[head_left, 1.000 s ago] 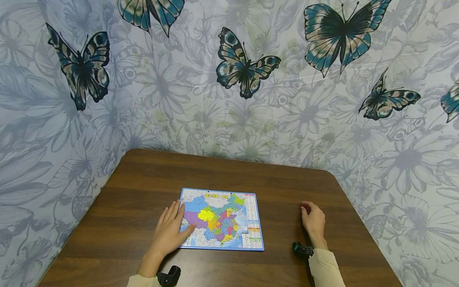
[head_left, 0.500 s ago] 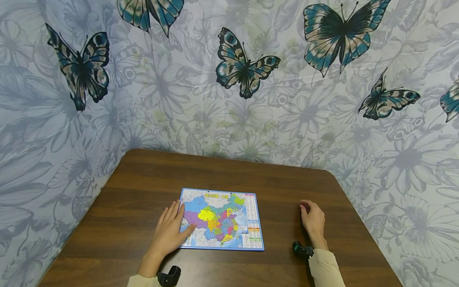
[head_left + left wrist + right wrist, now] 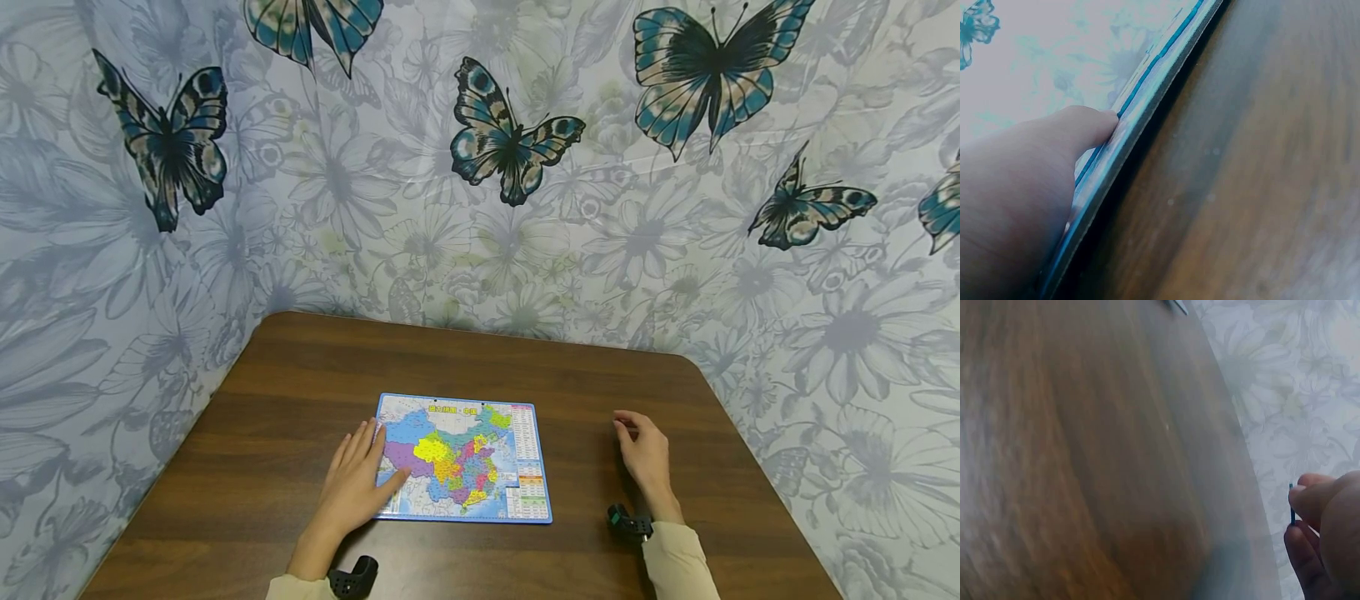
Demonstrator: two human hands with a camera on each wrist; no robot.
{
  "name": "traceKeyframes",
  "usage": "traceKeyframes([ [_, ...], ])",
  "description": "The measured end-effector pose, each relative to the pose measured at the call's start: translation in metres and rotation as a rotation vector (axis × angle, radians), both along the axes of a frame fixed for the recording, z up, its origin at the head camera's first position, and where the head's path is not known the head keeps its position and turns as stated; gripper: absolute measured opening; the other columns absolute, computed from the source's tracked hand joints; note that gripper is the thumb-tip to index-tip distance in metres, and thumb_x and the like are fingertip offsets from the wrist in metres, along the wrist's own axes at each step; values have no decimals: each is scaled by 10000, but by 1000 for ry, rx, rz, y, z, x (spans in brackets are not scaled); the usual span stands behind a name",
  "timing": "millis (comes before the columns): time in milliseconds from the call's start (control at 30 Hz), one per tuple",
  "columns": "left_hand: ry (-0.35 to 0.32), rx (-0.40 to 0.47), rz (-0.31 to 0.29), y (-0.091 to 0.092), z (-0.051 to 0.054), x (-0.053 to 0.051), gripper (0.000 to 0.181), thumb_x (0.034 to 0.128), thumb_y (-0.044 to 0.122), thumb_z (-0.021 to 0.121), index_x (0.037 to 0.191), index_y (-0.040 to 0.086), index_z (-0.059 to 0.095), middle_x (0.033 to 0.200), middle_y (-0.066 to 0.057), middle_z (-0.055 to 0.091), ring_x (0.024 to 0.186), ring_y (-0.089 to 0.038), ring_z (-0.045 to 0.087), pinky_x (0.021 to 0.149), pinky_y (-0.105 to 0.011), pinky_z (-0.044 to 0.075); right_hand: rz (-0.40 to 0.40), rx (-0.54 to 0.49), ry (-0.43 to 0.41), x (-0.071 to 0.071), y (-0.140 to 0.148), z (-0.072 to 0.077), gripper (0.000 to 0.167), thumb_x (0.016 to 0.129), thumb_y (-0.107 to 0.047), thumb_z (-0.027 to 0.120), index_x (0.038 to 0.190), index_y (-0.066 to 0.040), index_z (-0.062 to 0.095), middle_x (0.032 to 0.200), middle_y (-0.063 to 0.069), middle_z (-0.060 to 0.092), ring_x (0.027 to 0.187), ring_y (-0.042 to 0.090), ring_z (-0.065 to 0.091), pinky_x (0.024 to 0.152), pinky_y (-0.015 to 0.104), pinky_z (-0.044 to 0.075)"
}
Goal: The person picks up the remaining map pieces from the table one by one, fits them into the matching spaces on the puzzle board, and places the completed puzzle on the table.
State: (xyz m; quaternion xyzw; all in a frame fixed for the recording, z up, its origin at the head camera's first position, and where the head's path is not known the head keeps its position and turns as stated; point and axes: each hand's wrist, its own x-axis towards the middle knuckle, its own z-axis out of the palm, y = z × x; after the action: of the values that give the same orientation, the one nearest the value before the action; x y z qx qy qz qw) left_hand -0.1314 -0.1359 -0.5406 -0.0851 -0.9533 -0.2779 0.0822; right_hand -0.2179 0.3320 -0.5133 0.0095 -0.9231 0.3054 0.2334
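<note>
A map puzzle board (image 3: 528, 467) with a blue border and brightly coloured regions lies flat on the table. My left hand (image 3: 356, 487) rests on its left side with fingers spread, the thumb over the map. In the left wrist view the thumb (image 3: 1079, 131) presses the board near its edge (image 3: 1141, 100). To the right, apart from the board, my right hand (image 3: 647, 457) is held over the table. Between its thumb and fingers it pinches a thin, dark, flat piece (image 3: 1292, 505), seen edge-on in the right wrist view; its face is hidden.
The brown wooden table (image 3: 300, 375) has rounded far corners and ends at a wall covering (image 3: 420, 242) with flowers and butterflies. A black wrist device (image 3: 356, 577) is at the left wrist, another wrist device (image 3: 630, 523) at the right.
My right hand has shifted a little left and away from me, towards the far side of the table. The left hand and the board have stayed in place.
</note>
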Motion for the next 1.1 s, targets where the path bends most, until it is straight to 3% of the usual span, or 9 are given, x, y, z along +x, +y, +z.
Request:
traceKeyframes([
  [500, -2, 1, 6, -1, -3, -2, 875, 960, 541, 644, 1532, -76, 405, 1647, -278, 290, 1545, -453, 239, 1255, -610, 140, 115, -16, -15, 2, -19, 11, 197, 975, -11, 682, 1163, -2, 739, 1095, 172, 746, 955, 360, 740, 848, 523, 600],
  [1100, 28, -1, 10, -1, -6, -3, 872, 949, 541, 661, 1519, -76, 431, 1637, -283, 315, 1533, -461, 264, 1243, -614, 170, 231, 27, 7, 4, -41, 12, 178, 940, -11, 729, 1112, -41, 757, 1028, 80, 770, 920, 250, 712, 821, 472, 614],
])
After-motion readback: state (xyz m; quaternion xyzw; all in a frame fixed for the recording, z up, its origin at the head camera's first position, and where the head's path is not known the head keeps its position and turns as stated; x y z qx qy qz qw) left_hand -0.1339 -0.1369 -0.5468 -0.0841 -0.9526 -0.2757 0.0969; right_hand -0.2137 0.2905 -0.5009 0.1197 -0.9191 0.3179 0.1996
